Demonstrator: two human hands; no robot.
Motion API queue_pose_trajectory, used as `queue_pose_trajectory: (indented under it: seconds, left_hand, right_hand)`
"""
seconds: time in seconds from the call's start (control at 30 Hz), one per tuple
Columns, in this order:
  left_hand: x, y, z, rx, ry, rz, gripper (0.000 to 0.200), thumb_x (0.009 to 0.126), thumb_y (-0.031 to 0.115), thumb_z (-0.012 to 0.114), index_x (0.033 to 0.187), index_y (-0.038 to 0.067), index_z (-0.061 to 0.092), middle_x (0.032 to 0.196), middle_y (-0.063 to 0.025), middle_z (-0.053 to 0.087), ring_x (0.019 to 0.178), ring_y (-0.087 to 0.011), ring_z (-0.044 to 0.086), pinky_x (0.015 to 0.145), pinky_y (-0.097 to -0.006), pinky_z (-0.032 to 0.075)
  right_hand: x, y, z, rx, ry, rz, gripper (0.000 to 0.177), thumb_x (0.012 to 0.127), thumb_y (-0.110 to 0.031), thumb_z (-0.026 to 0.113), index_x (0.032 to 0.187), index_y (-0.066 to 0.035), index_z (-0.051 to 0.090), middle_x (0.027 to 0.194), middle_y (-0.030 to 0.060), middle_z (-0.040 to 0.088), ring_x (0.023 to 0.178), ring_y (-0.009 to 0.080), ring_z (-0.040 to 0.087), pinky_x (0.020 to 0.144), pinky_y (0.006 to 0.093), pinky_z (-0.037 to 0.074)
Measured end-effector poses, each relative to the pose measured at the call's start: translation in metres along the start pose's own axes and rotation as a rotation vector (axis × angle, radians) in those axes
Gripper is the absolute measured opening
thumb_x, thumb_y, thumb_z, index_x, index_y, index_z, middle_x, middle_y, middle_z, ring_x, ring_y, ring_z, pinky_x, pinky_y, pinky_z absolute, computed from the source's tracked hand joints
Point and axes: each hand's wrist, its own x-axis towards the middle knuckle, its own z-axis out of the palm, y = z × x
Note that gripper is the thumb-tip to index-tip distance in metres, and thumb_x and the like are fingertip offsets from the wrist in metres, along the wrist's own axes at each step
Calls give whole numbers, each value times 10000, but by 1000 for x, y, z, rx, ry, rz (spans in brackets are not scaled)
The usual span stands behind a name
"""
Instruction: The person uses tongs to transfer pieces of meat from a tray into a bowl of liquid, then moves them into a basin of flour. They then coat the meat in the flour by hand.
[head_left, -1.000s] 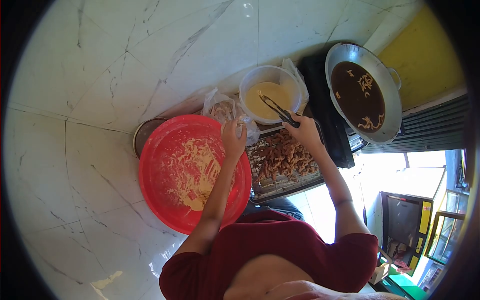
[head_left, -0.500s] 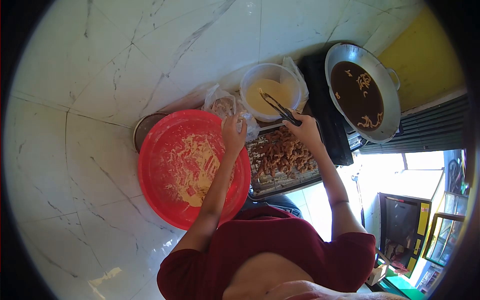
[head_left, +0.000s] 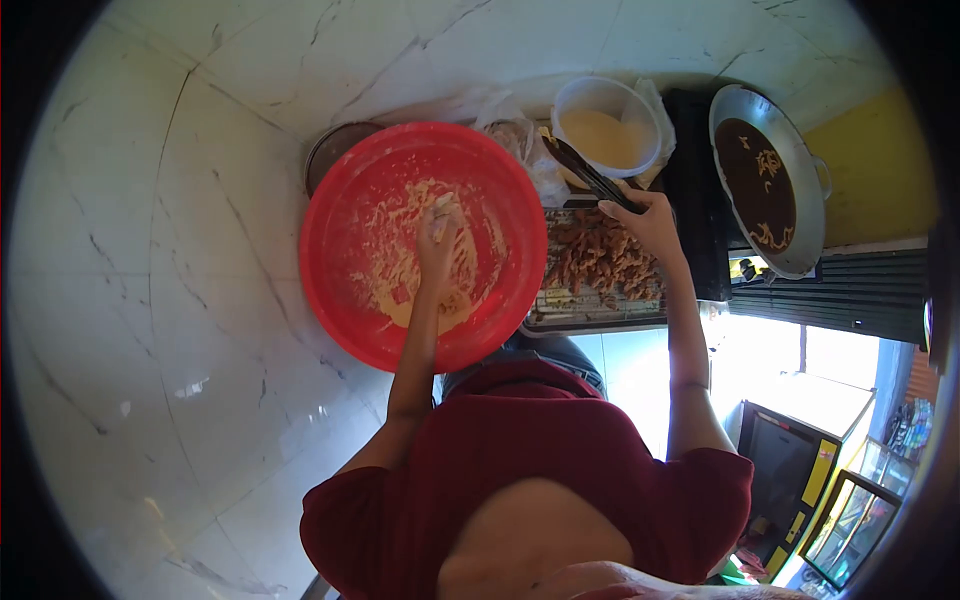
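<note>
My left hand [head_left: 437,240] is inside the red basin [head_left: 325,215], over the crumbly yellowish flour [head_left: 400,265]. Its fingers are curled together and whitish with flour; what they hold, if anything, I cannot make out. My right hand [head_left: 650,218] grips dark tongs [head_left: 585,172], whose arms look pressed together. The tips point up and left, beside the clear tub of pale batter [head_left: 605,138]. Beneath the right hand and forearm lies a heap of brown fried pieces [head_left: 600,258] on a rack tray [head_left: 590,317].
To the right, a wide metal pan [head_left: 735,110] of dark oil with several pale strips in it stands on a black stove [head_left: 695,190]. A plastic bag [head_left: 515,135] lies between basin and tub. A round vessel [head_left: 330,150] shows behind the basin, near the tiled wall.
My left hand has moved from beside the plastic bag down into the basin's flour. The tongs have come closer together and now sit left of the batter. The whole view has shifted.
</note>
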Motion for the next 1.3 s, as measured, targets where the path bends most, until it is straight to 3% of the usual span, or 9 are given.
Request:
queue_pose_trajectory:
  seconds: [0.03,0.2,0.27,0.33,0.43,0.53,0.63,0.93,1.3]
  left_hand:
    - [-14,10,-25,15,52,-33,310,904,105,543,1198,12,512,1041,-48,583,950,-129,551,867,-261,423]
    - [-71,45,-122,1,280,-69,311,911,103,533,1206,7,506,968,-30,577,915,-96,549,853,-233,433]
    - [-88,56,-144,55,343,-80,299,911,97,531,1195,5,515,938,-27,586,898,-96,553,852,-235,434]
    - [-101,62,-160,113,374,-79,290,909,95,531,1185,6,525,912,-28,594,880,-96,557,847,-238,436]
    - [-114,64,-172,207,349,-47,283,903,102,541,1171,11,537,885,-35,605,857,-99,563,833,-245,440]
    - [-123,63,-175,283,274,-26,283,891,120,565,1155,18,551,875,-45,612,845,-107,571,819,-250,443]
    - [-126,65,-175,318,226,-58,285,878,142,590,1132,17,567,869,-49,613,843,-110,575,808,-250,443]
    - [-118,68,-169,569,42,10,248,809,216,654,999,58,643,938,-79,614,889,-213,588,834,-326,442]
    - [-84,49,-148,853,-232,167,292,724,358,702,769,69,698,928,-65,609,885,-263,580,823,-390,429]
  right_hand:
    - [1,7,15,-12,-9,-258,361,764,-263,722,1010,-4,669,690,73,634,595,87,565,583,274,456]
    - [-25,-41,70,-123,-564,-33,379,753,-237,715,1044,-3,646,832,141,673,765,196,638,752,345,485]
    - [-29,-45,94,-225,-723,-81,415,733,-235,718,1074,-15,630,861,164,664,824,256,639,790,366,482]
    - [-31,-29,128,-365,-768,-449,464,706,-244,722,1106,-34,615,877,181,644,861,310,623,796,383,478]
    - [-45,-35,161,-616,-833,-446,532,669,-273,730,1136,-56,597,875,201,610,888,351,589,779,397,474]
    - [-53,-22,185,-627,-689,-651,552,633,-253,767,1103,-15,599,787,214,623,769,337,620,694,385,481]
    - [-56,-29,187,-666,-759,-477,507,644,-294,747,1064,-40,619,891,206,609,888,341,594,771,407,471]
    - [-74,-40,167,-362,-641,-395,648,620,-233,785,1185,-10,558,703,181,606,643,246,601,642,333,470]
    - [-98,-64,152,-378,-647,-243,698,638,-283,793,1242,-52,533,603,74,503,587,134,515,574,298,424]
